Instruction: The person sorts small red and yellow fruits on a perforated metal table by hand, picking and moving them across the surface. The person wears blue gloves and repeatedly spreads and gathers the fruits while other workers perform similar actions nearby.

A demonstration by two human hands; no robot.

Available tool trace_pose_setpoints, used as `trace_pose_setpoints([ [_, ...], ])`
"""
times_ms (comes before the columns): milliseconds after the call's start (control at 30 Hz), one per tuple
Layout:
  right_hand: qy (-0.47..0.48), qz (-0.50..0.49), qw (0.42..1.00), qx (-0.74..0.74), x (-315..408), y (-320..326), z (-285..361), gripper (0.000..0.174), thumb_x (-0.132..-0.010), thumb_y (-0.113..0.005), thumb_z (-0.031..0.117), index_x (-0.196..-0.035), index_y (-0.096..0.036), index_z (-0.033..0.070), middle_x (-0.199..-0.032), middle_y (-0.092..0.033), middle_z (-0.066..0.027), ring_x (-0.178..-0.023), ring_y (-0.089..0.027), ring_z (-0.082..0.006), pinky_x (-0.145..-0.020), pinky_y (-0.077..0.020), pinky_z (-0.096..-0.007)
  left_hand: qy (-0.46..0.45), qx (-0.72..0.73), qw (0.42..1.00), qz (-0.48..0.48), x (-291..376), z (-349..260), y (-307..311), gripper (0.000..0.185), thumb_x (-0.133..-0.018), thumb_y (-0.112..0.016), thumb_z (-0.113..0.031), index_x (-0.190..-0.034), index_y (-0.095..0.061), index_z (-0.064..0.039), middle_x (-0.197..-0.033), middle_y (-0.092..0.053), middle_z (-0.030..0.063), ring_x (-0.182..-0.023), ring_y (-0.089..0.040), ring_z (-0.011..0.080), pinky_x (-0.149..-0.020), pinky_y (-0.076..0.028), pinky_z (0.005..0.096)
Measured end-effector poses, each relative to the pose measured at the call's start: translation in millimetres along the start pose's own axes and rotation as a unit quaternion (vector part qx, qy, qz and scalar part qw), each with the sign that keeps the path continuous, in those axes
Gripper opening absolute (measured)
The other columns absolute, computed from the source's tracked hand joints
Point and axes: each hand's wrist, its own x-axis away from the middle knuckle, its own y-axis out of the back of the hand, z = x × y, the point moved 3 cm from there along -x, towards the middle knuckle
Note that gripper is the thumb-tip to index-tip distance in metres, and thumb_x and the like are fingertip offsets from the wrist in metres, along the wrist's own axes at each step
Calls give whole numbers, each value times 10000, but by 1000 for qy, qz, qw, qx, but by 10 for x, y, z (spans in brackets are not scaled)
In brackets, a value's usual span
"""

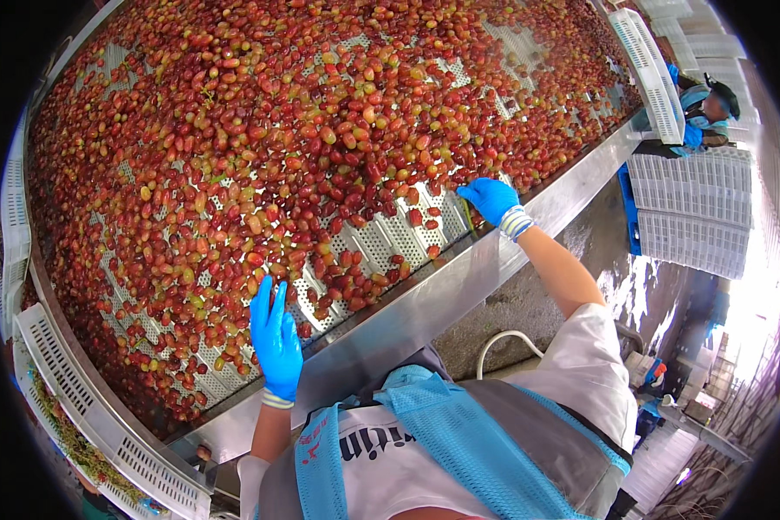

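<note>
Red, purple and yellow-green grapes (357,133) lie loose across a wide perforated metal sorting bed (400,231). My left hand (277,344), in a blue glove with a striped cuff, is at the near edge. Its fingers are apart and point toward the grapes, with nothing held. Farther right, my right hand (492,201), also gloved in blue, is over the bed just inside the rim. Its fingers are curled together, and a thin green stem (467,213) sticks out beneath them. The curled fingers hide the stem's upper end.
A raised metal rim (429,302) runs between my body and the bed. White slotted crates (55,364) line the left side, one holding stems (81,442). Another crate (650,75) stands on the right edge beside a person (699,114). Stacked crates (692,214) and a white hose (507,335) are at right.
</note>
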Motion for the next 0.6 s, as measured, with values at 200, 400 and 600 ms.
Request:
trace_pose_setpoints([
  [200,-12,7,997,70,16,129,41,666,-881,-665,755,-947,-792,105,-910,-764,-147,-901,-743,-377,-785,-577,-498,37,27,998,-36,132,-75,-107,478,-1121,-453,-279,-1502,-590,-25,-1624,-487,190,-1471,-477,381,-1248,-310,506],
  [400,82,-12,992,95,128,-144,272,264,-926,-714,403,-918,-746,141,-950,-748,-152,-865,-740,-374,-718,-579,-508,-163,-57,984,45,-496,-622,-541,566,-963,-687,-150,-1515,-571,-100,-1586,-496,214,-1375,-544,398,-1169,-388,570],
  [600,19,-80,993,-87,238,-339,321,222,-929,-680,325,-1010,-700,119,-939,-730,-199,-857,-717,-431,-761,-587,-536,-372,-111,919,66,-1856,-1465,-1798,493,-1024,-620,-467,-1490,-617,-303,-1642,-469,94,-1503,-411,373,-1244,-230,680],
])
